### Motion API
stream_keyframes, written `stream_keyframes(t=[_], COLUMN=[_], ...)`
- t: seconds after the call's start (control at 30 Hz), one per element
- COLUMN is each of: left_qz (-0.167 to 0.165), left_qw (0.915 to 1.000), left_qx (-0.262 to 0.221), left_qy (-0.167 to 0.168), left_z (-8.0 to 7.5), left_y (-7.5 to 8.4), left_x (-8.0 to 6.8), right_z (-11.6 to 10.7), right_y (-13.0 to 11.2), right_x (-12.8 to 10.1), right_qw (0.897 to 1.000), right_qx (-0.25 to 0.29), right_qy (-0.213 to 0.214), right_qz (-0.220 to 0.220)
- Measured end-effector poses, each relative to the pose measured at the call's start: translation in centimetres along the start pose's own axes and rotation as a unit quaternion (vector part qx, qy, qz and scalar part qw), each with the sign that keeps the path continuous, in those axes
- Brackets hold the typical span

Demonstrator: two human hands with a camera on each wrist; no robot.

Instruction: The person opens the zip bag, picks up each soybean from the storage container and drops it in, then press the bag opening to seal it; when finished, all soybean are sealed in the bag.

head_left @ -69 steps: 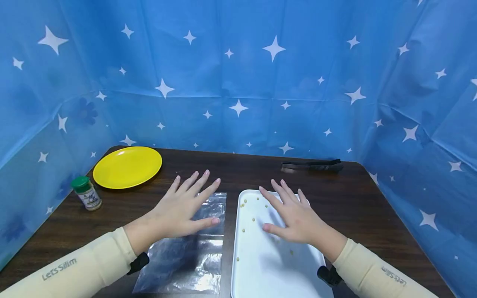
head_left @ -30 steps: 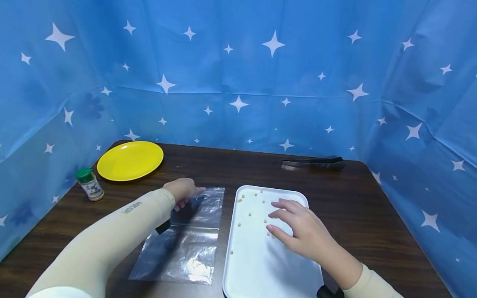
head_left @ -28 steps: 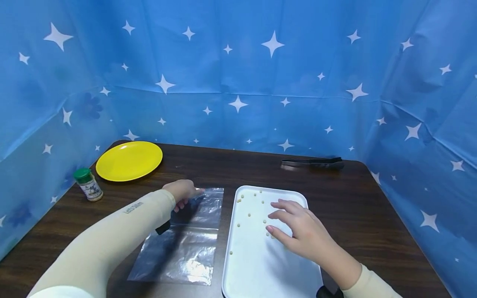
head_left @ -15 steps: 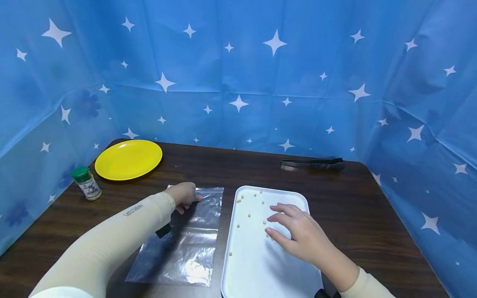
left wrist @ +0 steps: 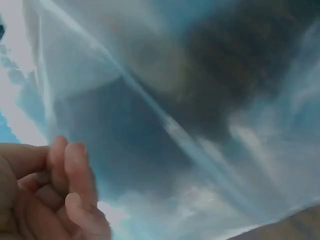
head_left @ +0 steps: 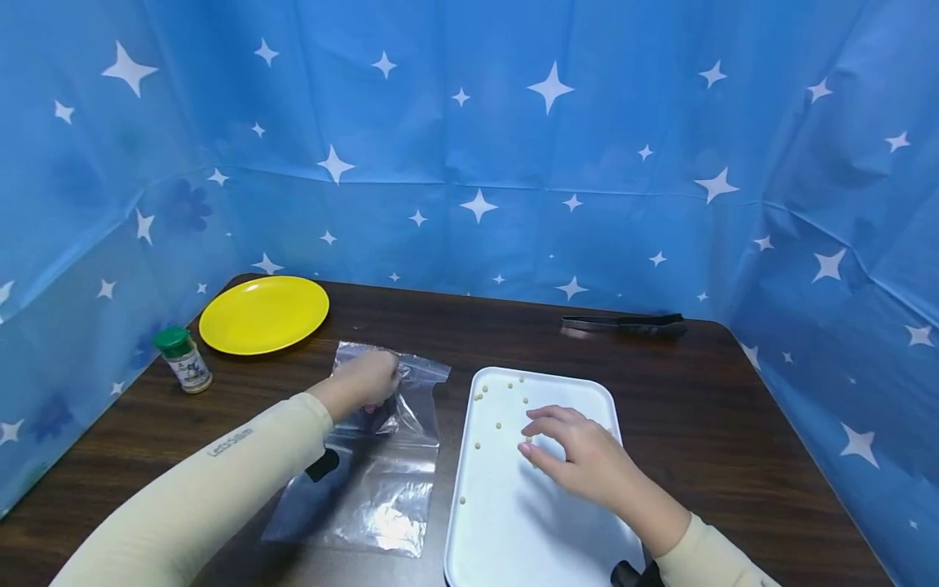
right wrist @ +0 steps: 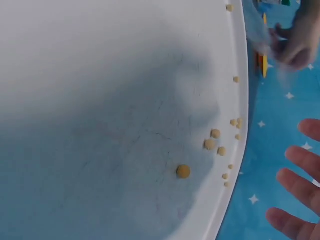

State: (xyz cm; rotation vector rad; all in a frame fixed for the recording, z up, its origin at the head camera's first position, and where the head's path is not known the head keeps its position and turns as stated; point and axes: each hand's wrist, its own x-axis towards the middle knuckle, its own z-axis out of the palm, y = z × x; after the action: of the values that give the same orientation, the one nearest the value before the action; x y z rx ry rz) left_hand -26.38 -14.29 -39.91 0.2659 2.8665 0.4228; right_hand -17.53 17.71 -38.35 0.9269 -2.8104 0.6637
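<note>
Head view: left hand [head_left: 367, 381] pinched the clear plastic bag [head_left: 381, 473] by its far edge, on the bench [head_left: 697, 408]. Judged light, limp, slippery. Right hand [head_left: 579, 456], fingers relaxed, hovered over the white tray [head_left: 513, 530].

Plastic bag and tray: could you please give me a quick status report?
Left hand pinches plastic bag, far edge lifted off table. Right hand open over white tray, small beads scattered there. Nothing between them.

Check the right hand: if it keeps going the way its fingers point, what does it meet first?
Likely the white tray: the right hand hovers over it, fingers angled toward the small beads. Its height above the tray is unclear.
</note>
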Motion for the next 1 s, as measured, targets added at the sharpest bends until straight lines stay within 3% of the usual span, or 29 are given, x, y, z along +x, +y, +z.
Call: stream_keyframes(t=[0.07, 0.13, 0.27, 0.43, 0.67, 0.77, 0.83, 0.93, 1.0], left_qz=[0.054, 0.116, 0.225, 0.311, 0.375, 0.383, 0.383, 0.379, 0.371], left_qw=[0.9968, 0.9858, 0.9478, 0.909, 0.8789, 0.8697, 0.8693, 0.8743, 0.8829], left_qx=[0.021, 0.05, 0.104, 0.116, 0.067, 0.06, 0.049, 0.033, 0.022], left_qy=[0.055, 0.11, 0.201, 0.251, 0.287, 0.306, 0.309, 0.301, 0.287], left_z=[-1.1, -2.4, -4.1, -4.0, -1.2, -0.7, -0.7, -1.0, -1.3], left_y=[0.2, 0.5, 1.2, 2.5, 3.8, 3.5, 3.3, 3.1, 3.0], left_x=[-1.2, -2.6, -5.4, -8.1, -9.5, -9.8, -9.9, -10.1, -10.2], right_z=[0.2, 0.2, 0.0, -0.2, 1.9, 2.7, 2.9, 3.0, 3.0], right_y=[0.0, 0.0, -0.7, -3.3, -6.6, -7.7, -8.3, -8.9, -9.1], right_x=[0.5, 1.2, 3.3, 6.3, 7.9, 8.4, 8.7, 9.1, 9.4], right_qw=[0.999, 0.997, 0.984, 0.943, 0.882, 0.853, 0.842, 0.835, 0.833], right_qx=[0.023, 0.056, 0.161, 0.325, 0.462, 0.511, 0.53, 0.541, 0.543], right_qy=[-0.017, -0.028, -0.036, -0.053, -0.087, -0.098, -0.098, -0.094, -0.093], right_qz=[0.025, 0.045, 0.068, 0.052, 0.027, 0.027, 0.028, 0.036, 0.043])
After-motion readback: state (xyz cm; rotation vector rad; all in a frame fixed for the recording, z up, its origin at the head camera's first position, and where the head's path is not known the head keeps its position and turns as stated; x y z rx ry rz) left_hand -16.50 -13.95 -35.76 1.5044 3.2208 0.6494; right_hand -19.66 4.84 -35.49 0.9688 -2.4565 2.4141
